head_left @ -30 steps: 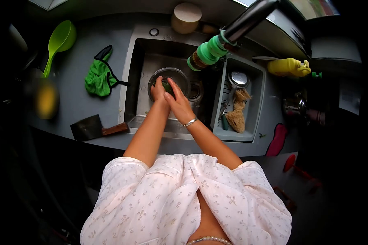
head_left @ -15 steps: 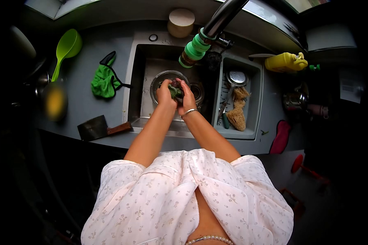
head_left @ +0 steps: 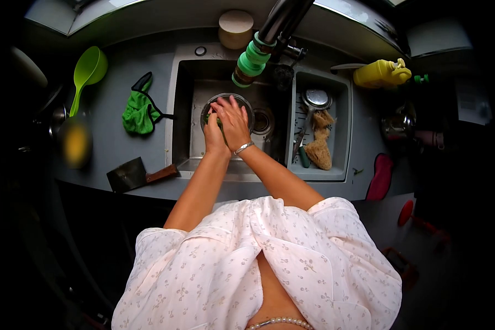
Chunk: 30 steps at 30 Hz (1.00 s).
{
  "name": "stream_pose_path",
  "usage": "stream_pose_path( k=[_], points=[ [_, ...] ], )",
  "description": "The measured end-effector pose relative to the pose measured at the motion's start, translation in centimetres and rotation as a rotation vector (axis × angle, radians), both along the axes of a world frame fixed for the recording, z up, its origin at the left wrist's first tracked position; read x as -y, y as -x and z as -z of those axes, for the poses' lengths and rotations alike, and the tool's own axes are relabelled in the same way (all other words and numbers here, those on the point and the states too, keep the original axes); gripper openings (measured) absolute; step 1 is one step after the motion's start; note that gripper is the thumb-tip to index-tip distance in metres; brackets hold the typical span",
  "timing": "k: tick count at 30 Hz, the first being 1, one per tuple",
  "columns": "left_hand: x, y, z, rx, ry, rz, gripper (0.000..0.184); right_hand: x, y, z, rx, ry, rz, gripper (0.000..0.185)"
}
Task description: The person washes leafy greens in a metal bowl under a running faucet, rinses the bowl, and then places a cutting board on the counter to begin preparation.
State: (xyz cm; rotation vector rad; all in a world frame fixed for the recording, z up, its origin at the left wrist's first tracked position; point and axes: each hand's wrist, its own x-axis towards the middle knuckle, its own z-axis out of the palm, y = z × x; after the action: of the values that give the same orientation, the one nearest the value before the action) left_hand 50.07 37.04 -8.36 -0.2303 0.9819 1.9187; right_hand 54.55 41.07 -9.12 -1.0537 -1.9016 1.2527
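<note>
Over a round metal bowl (head_left: pixel 251 116) in the sink basin (head_left: pixel 197 132), my two hands press together around leafy greens (head_left: pixel 221 131). Only slivers of green show, between the palms and at the left fingers. My left hand (head_left: pixel 214 136) is curled around the greens from the left and below. Across it lies my right hand (head_left: pixel 235 125), palm down, covering most of the bunch. A silver bracelet (head_left: pixel 243 148) circles the right wrist. Above the hands hangs the tap with its green nozzle (head_left: pixel 252 59).
A grey draining basin (head_left: pixel 344 137) at right holds a metal strainer (head_left: pixel 317 99), loofah pieces (head_left: pixel 318 153) and a green-handled knife (head_left: pixel 303 157). At left lie a cleaver (head_left: pixel 127 175), green cloth (head_left: pixel 140 114) and green ladle (head_left: pixel 89 69). A yellow bottle (head_left: pixel 380 75) stands at back right.
My hands have gone from cupping the greens side by side to pressed together, the right laid over the left. Both have shifted slightly left, and less of the greens shows.
</note>
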Motion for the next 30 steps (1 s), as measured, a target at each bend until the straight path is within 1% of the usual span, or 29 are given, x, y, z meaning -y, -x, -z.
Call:
stream_pose_path(
  k=[1, 2, 4, 5, 7, 8, 9, 10, 11, 12, 13, 14, 15, 16, 18, 19, 20, 22, 23, 24, 26, 27, 28, 30],
  points=[
    [-0.2, 0.1, -0.4, 0.053, -0.038, -0.002, 0.036, -0.4, 0.2, -0.3, 0.038, -0.122, -0.012, 0.044],
    [-0.2, 0.1, -0.8, 0.106, -0.076, -0.002, 0.037, -0.7, 0.2, -0.7, 0.133, -0.271, -0.029, 0.047],
    [-0.3, 0.0, -2.9, 0.112, -0.080, 0.011, 0.039, -1.5, 0.1, -2.8, 0.445, -0.549, -0.078, 0.035],
    [-0.4, 0.1, -3.5, 0.102, -0.035, -0.001, 0.036, -1.8, 0.3, -3.3, 0.442, -0.375, -0.146, 0.042],
    [-0.7, 0.2, -4.2, 0.095, 0.017, -0.013, 0.034, -1.9, 0.6, -4.0, 0.420, -0.372, -0.157, 0.043],
    [-1.0, 0.6, -4.4, 0.057, 0.087, -0.028, 0.035, -2.0, 0.8, -4.1, 0.394, -0.378, -0.169, 0.044],
    [-1.3, 1.0, -4.5, 0.020, 0.158, -0.044, 0.037, -2.0, 0.9, -3.4, 0.292, -0.297, -0.181, 0.045],
    [-1.6, 1.3, -4.6, -0.014, 0.233, -0.059, 0.039, -2.2, 0.8, -3.4, 0.297, -0.287, -0.181, 0.045],
    [-2.5, 1.5, -4.6, -0.013, 0.279, -0.186, 0.036, -2.6, 0.6, -3.4, 0.092, 0.100, -0.233, 0.045],
    [-2.4, 2.4, -3.9, -0.012, 0.283, -0.184, 0.036, -3.3, 0.6, -3.4, -0.120, 0.481, -0.275, 0.046],
    [-1.8, 3.6, -3.1, -0.010, 0.255, -0.064, 0.036, -4.1, -0.1, -3.2, -0.116, 0.298, -0.199, 0.048],
    [-1.5, 4.2, -2.3, -0.008, 0.224, 0.053, 0.038, -4.7, -1.1, -2.9, -0.145, 0.277, -0.124, 0.044],
    [-2.3, 3.7, -4.1, -0.015, 0.314, -0.032, 0.042, -5.4, -2.4, -3.2, -0.108, 0.291, -0.103, 0.041],
    [-2.2, 3.8, -4.2, -0.014, 0.316, -0.028, 0.042, -6.0, -3.6, -3.3, -0.072, 0.305, -0.079, 0.039],
    [-2.0, 4.0, -4.2, -0.070, 0.327, 0.039, 0.042, -6.9, -5.7, -1.3, -0.029, 0.388, -0.015, 0.036],
    [-2.2, 3.9, -4.3, -0.065, 0.340, 0.049, 0.041, -6.8, -6.6, -1.5, -0.004, 0.437, 0.047, 0.029],
    [-2.1, 3.8, -4.2, -0.064, 0.341, 0.053, 0.041, -6.7, -7.4, -1.2, -0.002, 0.439, 0.050, 0.029],
    [-2.0, 3.8, -3.7, -0.031, 0.319, 0.079, 0.038, -6.3, -8.7, 0.3, 0.131, 0.380, -0.024, 0.024],
    [-1.8, 3.8, -3.3, -0.029, 0.321, 0.079, 0.038, -6.0, -9.1, 1.2, 0.153, 0.375, -0.052, 0.020],
    [-1.5, 3.8, -2.9, -0.023, 0.320, 0.088, 0.038, -5.5, -9.2, 1.6, 0.155, 0.378, -0.053, 0.020],
    [-0.9, 3.8, -2.0, -0.019, 0.325, 0.095, 0.038, -4.7, -8.8, 2.5, 0.277, 0.088, -0.290, 0.018],
    [-0.6, 3.8, -1.8, 0.013, 0.320, 0.080, 0.038, -4.4, -8.2, 3.0, 0.326, 0.053, -0.367, 0.019],
    [-0.1, 3.7, -1.5, 0.044, 0.314, 0.063, 0.038, -4.2, -7.5, 3.4, 0.322, 0.056, -0.373, 0.019],
    [0.7, 3.8, -0.8, 0.080, 0.341, 0.038, 0.038, -3.8, -5.5, 4.5, 0.679, -0.036, -0.684, 0.020]
  ],
)
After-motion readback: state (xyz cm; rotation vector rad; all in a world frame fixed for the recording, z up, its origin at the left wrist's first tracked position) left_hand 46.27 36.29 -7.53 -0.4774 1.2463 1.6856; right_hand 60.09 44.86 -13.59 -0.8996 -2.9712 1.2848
